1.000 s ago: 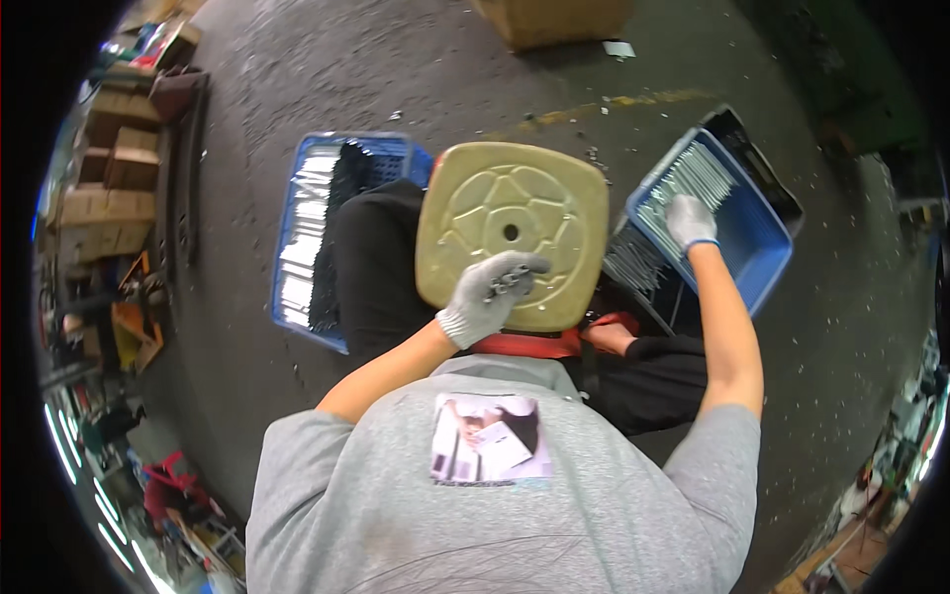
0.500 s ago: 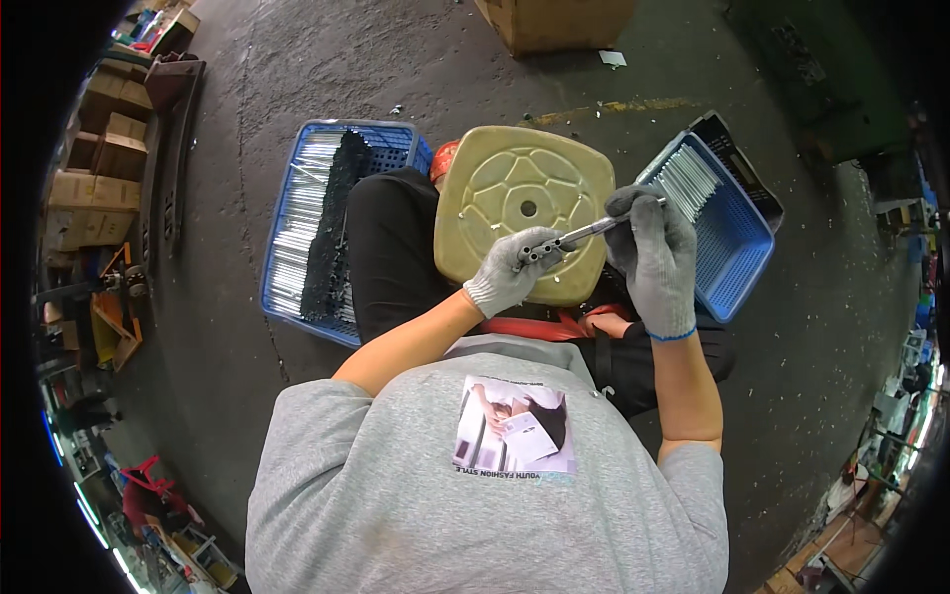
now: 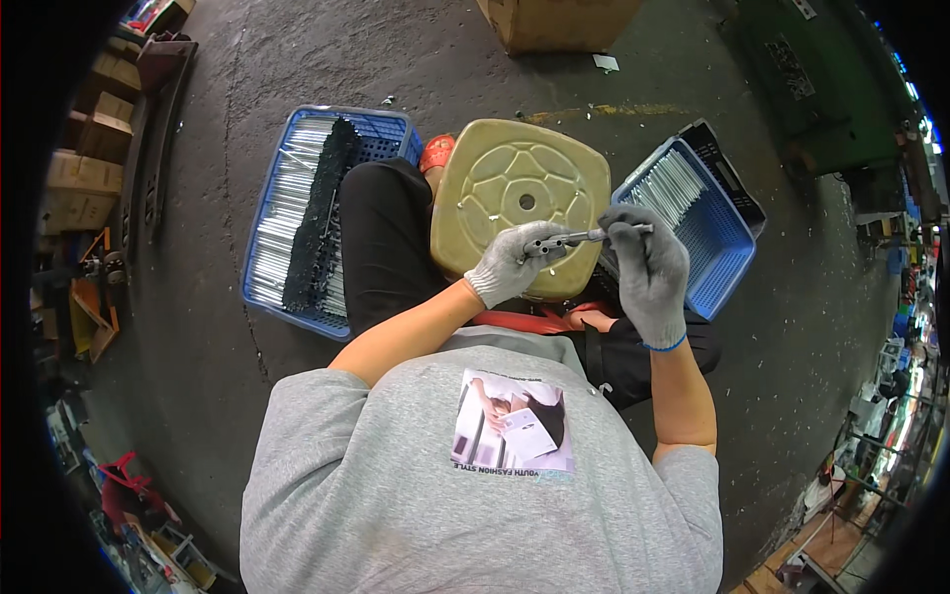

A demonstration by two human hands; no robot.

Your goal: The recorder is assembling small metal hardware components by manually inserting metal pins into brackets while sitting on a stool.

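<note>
In a pale grey knitted glove, my left hand is closed around several thin metal tubes, whose dark open ends show between the fingers. My right hand, gloved the same way with darker fingertips, pinches a metal tube that reaches across to my left hand; its tip pokes out past the fingers. Both hands are held over the near right part of a yellow plastic stool with a ball pattern. Whether the pinched tube is one piece or two joined, I cannot tell.
Left of my leg, a blue basket holds rows of silver tubes beside a band of black pieces. Another blue basket on the right holds silver tubes. A cardboard box stands far ahead; green machinery is far right.
My right hand has come slightly lower and left, and the tube in it has gone from slanted to nearly level. My left hand keeps its tubes. The whole view has shifted a little.
</note>
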